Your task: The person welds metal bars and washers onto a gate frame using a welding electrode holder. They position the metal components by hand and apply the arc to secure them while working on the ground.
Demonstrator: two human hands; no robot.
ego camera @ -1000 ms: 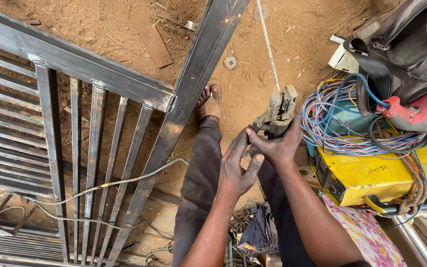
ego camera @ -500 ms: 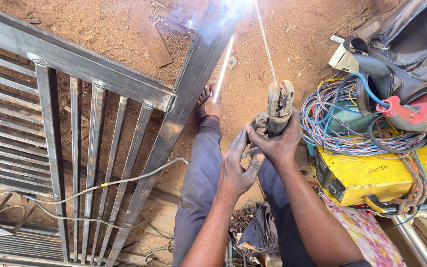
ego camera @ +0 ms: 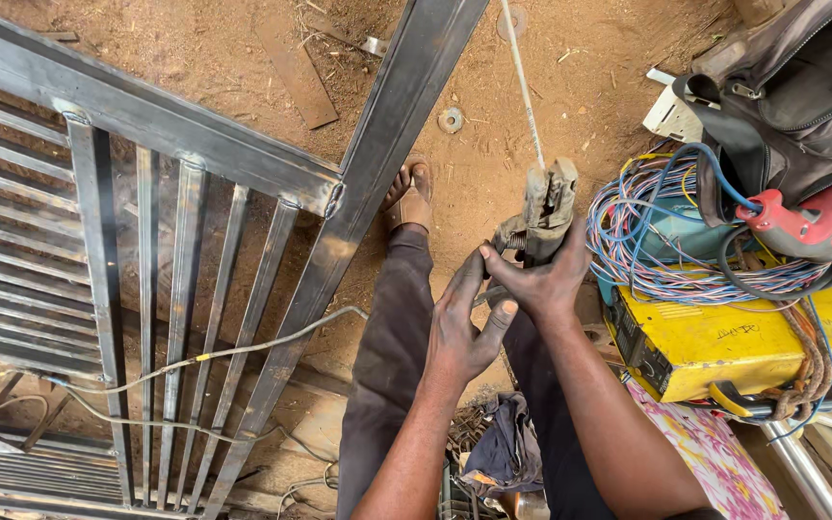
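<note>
Now | my right hand (ego camera: 546, 284) clenched round electrode holder (ego camera: 543, 207) | left hand (ego camera: 459, 323) steadies it, fingers loose | best keep welding rod (ego camera: 522, 82) steady near steel gate frame (ego camera: 377, 164).

arms bare — no sleeves | dark grey trousers (ego camera: 392, 337) | brown sandal (ego camera: 408, 197) — left foot
</note>
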